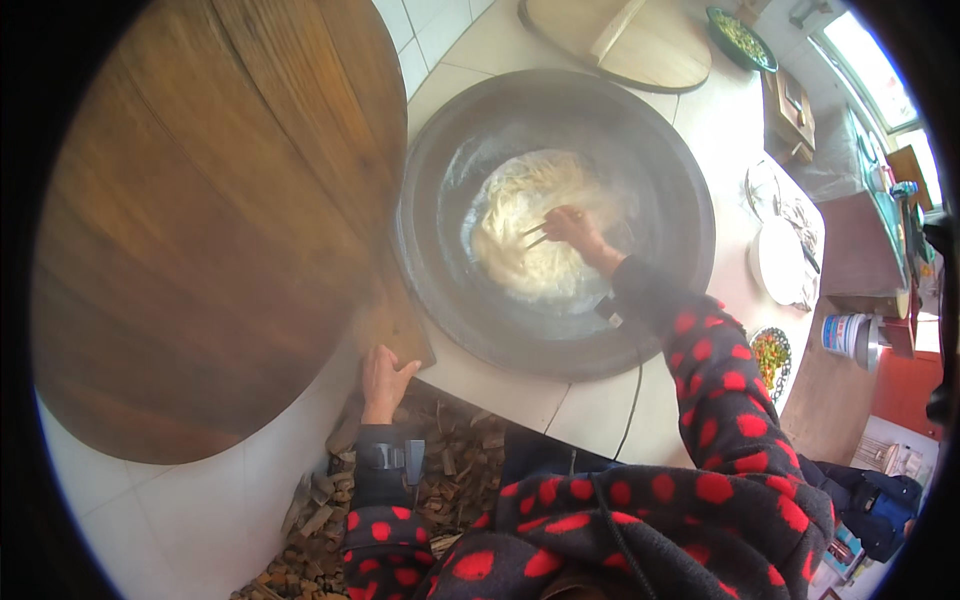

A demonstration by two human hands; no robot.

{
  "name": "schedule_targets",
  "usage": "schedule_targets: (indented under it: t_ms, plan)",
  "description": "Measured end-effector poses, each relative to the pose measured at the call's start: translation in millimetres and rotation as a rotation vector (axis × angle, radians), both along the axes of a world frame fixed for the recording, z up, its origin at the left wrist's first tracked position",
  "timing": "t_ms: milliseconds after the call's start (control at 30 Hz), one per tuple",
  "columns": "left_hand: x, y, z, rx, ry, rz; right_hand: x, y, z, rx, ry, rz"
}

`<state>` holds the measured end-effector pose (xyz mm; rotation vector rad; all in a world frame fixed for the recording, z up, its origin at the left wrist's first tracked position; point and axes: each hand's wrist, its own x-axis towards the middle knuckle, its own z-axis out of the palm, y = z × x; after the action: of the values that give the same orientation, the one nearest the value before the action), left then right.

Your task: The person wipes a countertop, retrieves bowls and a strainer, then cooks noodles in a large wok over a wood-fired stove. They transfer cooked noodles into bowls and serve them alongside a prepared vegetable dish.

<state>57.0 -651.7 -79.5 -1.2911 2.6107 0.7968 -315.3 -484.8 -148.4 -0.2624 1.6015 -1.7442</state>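
Chopsticks (535, 234) are gripped in my right hand (574, 229), their tips down in pale noodles (532, 262) that lie in steaming liquid. A large, dark, round wok (457, 300), set in a tiled counter, holds them. At the left, my left hand (388, 379) grips the end of a wooden handle or bar (401, 322) joined to a very large round wooden lid (225, 225). That lid is tilted up beside the wok. Steam blurs the wok's inside and part of the lid.
Another round wooden board (660, 45) and a green bowl of chopped food (739, 37) stand beyond the wok. On the counter (600, 420) at right are a white bowl (778, 260) and a dish of chopped vegetables (770, 360). Split firewood (450, 450) lies below, left of me.
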Motion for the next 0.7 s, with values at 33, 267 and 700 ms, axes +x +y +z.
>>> schedule_targets:
  t_ms: [33,267,700]
  plan:
    - [-4.3,-4.7,0.8,0.017,-0.018,-0.001,4.0,-13.7,2.0,-0.008,-0.007,0.005]
    - [-12.8,-10.7,3.6,0.091,-0.113,-0.01,-37.3,-92.8,17.0,-0.198,0.223,-0.047]
    - [-12.6,-15.2,3.5,0.257,-0.094,0.078,-102.5,113.4,81.0,0.542,1.381,-0.186]
